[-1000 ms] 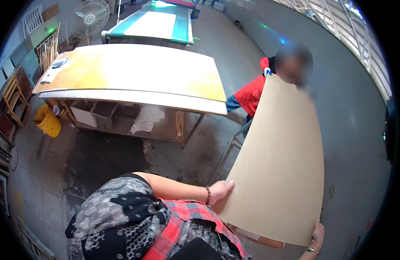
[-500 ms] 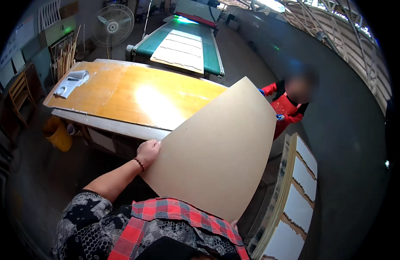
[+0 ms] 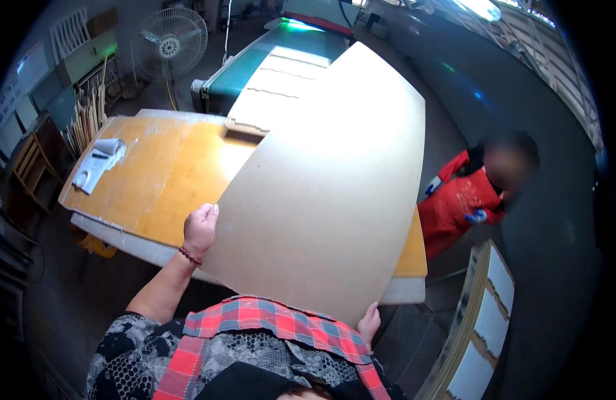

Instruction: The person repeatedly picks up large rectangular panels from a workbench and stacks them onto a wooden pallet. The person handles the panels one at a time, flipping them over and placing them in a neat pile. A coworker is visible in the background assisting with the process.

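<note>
A large plain beige board spans the middle of the view, from close to my body out over the table. My left hand is closed on its left edge, thumb on top. At the near right corner my right hand grips the board too, with part of its fingers hidden beneath. The board covers much of the yellow-topped table and overlaps the view of a panel with white strips at the conveyor's end.
A green conveyor belt runs back to a machine. At right stand a co-worker in a red apron and a stack of white-and-brown panels. A fan, a paper roll with sheets and a yellow bucket are at left.
The board has swung left and forward over the table, and both my hands moved with it. The co-worker's hands have come off the board. The white-striped panel has come nearer, reaching over the table.
</note>
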Demonstrator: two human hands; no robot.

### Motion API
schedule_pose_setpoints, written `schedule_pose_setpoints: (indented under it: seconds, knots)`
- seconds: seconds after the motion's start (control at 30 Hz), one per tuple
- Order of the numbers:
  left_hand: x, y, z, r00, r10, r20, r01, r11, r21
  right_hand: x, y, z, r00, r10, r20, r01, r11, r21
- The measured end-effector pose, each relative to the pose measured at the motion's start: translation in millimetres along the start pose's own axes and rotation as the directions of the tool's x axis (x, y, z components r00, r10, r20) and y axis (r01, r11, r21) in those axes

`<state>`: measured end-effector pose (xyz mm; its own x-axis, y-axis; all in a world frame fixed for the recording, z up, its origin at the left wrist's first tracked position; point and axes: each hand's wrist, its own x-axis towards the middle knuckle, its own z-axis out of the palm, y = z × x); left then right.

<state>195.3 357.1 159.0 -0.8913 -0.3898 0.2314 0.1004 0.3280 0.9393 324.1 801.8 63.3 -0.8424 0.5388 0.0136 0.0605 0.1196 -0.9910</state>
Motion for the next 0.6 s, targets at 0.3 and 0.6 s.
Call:
schedule_pose_setpoints:
  seconds: [0.3,0.6]
  knots:
    - [253,-58,65,0.974,-0.075,-0.214,0.112,0.980,0.167,302,-57,207,0.974,-0.044,0.220,0.018,0.992,0.122]
    - [411,-135,81,0.925,-0.252,-0.283,0.370,0.762,0.531,436,-51,376,0.942,-0.025,0.334,0.130,0.946,-0.297]
